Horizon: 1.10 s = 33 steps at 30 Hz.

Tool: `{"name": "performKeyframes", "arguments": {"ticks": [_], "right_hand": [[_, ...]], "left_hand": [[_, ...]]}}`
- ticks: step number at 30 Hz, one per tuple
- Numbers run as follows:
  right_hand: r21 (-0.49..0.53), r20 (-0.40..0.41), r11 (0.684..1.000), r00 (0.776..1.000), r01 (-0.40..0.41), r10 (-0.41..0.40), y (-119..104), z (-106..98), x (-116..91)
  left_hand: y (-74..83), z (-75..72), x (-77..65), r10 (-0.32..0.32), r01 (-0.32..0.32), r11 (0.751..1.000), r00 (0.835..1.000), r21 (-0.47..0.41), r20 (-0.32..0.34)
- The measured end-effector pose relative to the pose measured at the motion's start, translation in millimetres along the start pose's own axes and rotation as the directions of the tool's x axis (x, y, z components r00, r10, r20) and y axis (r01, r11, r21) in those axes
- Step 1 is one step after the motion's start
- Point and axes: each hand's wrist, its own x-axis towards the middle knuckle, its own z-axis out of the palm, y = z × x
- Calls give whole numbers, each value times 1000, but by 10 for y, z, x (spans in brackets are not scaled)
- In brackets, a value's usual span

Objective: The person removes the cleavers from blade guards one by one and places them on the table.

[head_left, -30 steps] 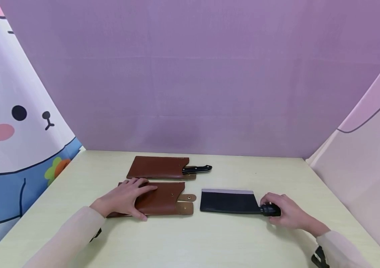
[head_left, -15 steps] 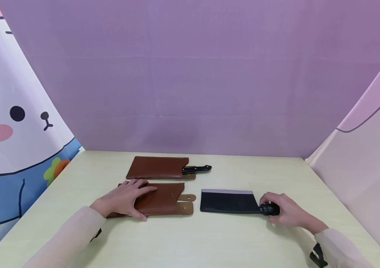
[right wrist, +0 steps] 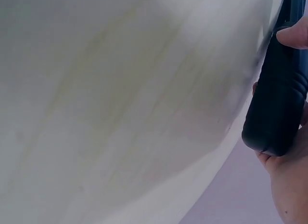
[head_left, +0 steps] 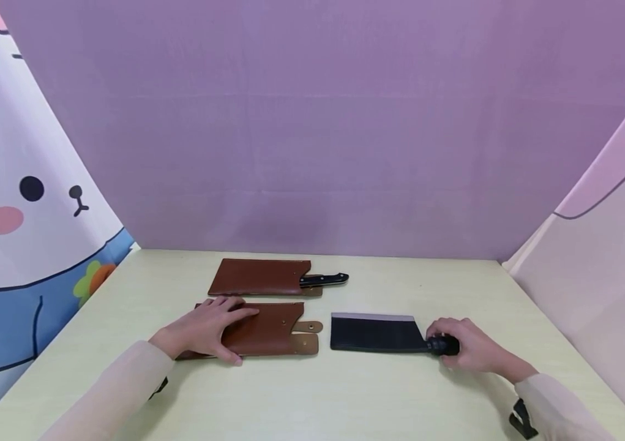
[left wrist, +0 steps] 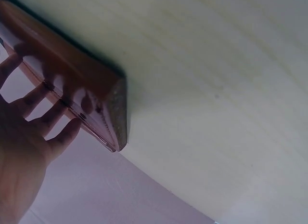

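Observation:
A black cleaver [head_left: 375,334] lies flat at the right, its pale edge facing the far side. My right hand [head_left: 469,349] grips its handle; the right wrist view shows the dark handle [right wrist: 276,98] with the thumb over it. My left hand [head_left: 207,327] rests spread on the left part of a brown leather knife sheath [head_left: 268,331], whose mouth and tan straps [head_left: 306,334] face the cleaver. In the left wrist view the fingers [left wrist: 65,137] lie straight along that sheath [left wrist: 67,55].
Behind the near sheath lies a second brown sheath [head_left: 259,275], with a black riveted knife handle [head_left: 324,279] sticking out of its mouth. A purple cloth wall [head_left: 312,153] rises at the back of the pale table [head_left: 312,398], with printed panels on both sides.
The cleaver and right hand have shifted very slightly left. My left hand stays on the sheath.

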Motion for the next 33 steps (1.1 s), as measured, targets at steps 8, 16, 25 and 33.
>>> {"name": "performKeyframes", "arguments": {"ticks": [8,16,25,33], "right_hand": [[-57,17,998,999,-28,29,-9,17,-8],[-89,36,995,998,-50,53,-16,8,-16],[-105,59,992,996,-66,73,-36,-30,-2],[-29,109,998,992,-55,58,-30,-84,42]], "left_hand": [[0,6,4,0,0,1000,1000,-2,8],[22,-2,-4,5,-5,1000,1000,4,13],[36,-31,-14,-3,4,1000,999,-31,45],[47,-93,-10,1,3,998,998,-55,69]]}}
